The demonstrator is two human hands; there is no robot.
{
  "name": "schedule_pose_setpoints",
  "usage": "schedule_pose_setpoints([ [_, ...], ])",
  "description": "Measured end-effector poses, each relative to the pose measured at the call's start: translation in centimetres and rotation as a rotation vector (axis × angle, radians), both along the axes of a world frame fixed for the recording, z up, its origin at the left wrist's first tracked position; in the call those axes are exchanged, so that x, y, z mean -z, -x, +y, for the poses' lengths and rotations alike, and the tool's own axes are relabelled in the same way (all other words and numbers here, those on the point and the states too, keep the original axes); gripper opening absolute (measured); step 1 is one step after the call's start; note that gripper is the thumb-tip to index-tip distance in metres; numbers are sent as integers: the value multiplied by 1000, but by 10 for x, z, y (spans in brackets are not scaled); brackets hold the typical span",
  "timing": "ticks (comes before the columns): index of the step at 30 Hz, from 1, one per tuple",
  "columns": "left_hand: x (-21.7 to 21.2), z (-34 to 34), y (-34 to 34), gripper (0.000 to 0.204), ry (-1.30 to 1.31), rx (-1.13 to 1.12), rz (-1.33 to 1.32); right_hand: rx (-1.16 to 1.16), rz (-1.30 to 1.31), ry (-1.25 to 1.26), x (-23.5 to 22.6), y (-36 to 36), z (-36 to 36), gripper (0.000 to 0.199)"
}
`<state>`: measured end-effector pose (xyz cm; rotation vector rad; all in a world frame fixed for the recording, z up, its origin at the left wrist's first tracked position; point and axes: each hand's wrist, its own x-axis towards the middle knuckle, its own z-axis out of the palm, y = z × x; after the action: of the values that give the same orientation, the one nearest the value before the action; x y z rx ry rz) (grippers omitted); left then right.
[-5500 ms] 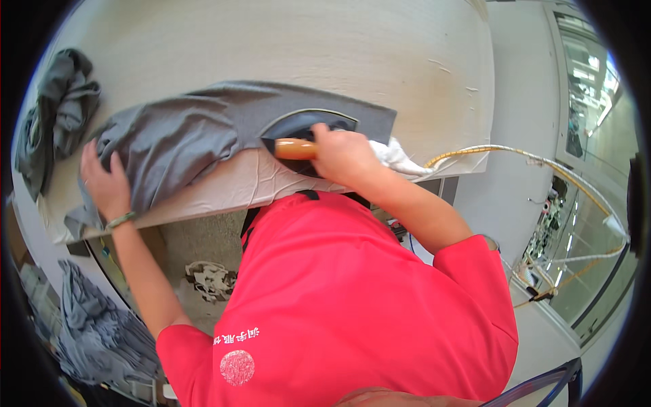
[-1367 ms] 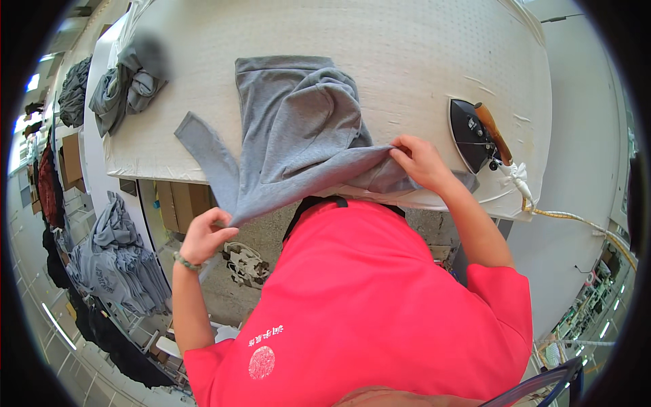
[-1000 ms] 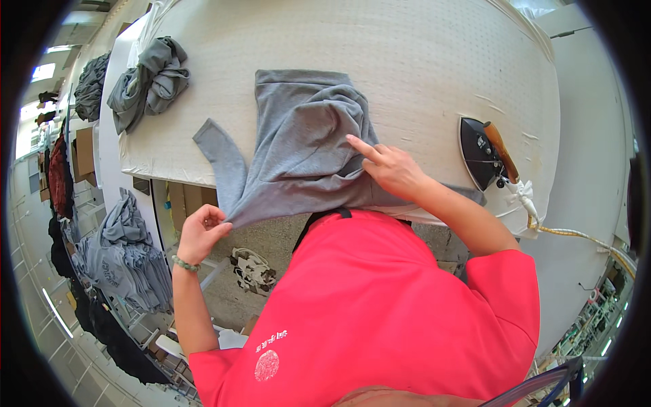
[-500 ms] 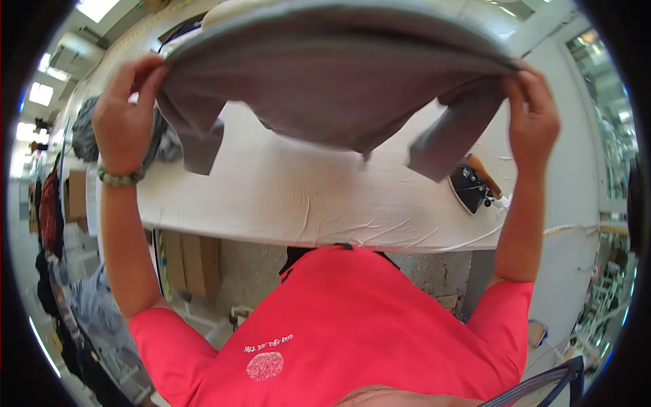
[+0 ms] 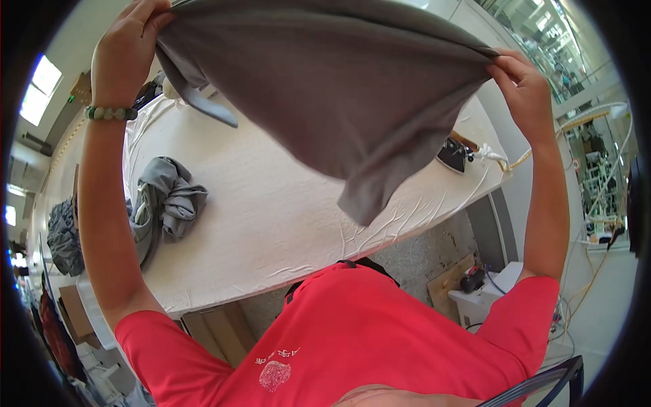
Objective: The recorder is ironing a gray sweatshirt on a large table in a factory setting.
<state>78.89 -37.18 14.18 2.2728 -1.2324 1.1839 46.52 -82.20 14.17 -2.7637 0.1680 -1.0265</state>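
Note:
A grey long-sleeved garment (image 5: 325, 88) hangs stretched in the air between my raised hands, above a white-covered table. My left hand (image 5: 129, 51) pinches its upper left corner, a beaded bracelet on the wrist. At the other upper corner my right hand (image 5: 519, 81) grips the cloth between thumb and fingers. One sleeve dangles below the middle of the garment toward the table. On the left, another flap of it hangs near my left hand. The garment's top edge runs partly out of view.
A crumpled grey cloth (image 5: 169, 200) lies on the left of the table (image 5: 271, 230). An iron (image 5: 453, 154) with a brown handle rests at its right edge, with a cord beside it. Dark grey cloth (image 5: 64, 237) is heaped farther left. Cardboard boxes (image 5: 224, 329) stand under the table.
Both hands have risen, the left more, carrying the garment upward. It now hangs tilted, one sleeve swung toward the middle. My view has turned, showing more of the crumpled cloth at left.

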Motion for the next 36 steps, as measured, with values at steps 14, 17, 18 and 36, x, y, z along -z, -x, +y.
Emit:
schedule_pose_setpoints([
  [14, 13, -48, -38, 17, -90, 240, -27, 23, -13, -782, 34, 92, 98, 18],
  [17, 46, -106, -58, 16, -182, 223, 65, 68, -124, -1027, 71, 92, 85, 19],
  [18, 65, -130, -60, 18, -225, 189, 132, 163, -107, -1054, 97, 87, 75, 21],
  [36, 135, -357, -120, 25, 315, 808, 1245, 454, -126, -587, 101, 77, 18, 20],
])
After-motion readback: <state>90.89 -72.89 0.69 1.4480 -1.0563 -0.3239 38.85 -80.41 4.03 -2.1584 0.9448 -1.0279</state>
